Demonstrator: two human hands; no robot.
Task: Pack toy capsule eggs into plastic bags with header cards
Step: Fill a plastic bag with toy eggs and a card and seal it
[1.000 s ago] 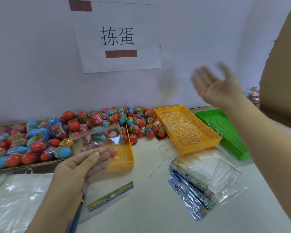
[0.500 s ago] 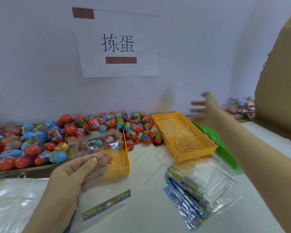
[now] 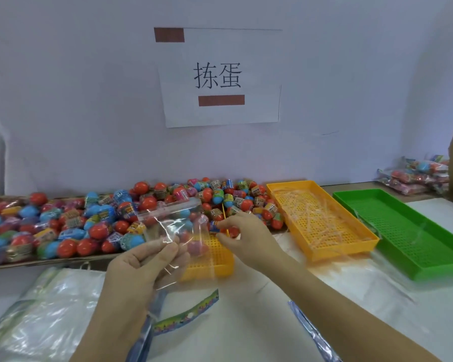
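Pinching the clear plastic bag point(image 3: 173, 223) in your left hand point(image 3: 139, 265), its header card point(image 3: 187, 313) hanging lowest, you have your right hand point(image 3: 249, 239) curled at the near edge of the heaped capsule eggs point(image 3: 97, 231), whether round one of them I cannot tell

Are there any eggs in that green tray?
No, the green tray shows only bare mesh; the eggs are piled at the left by the wall.
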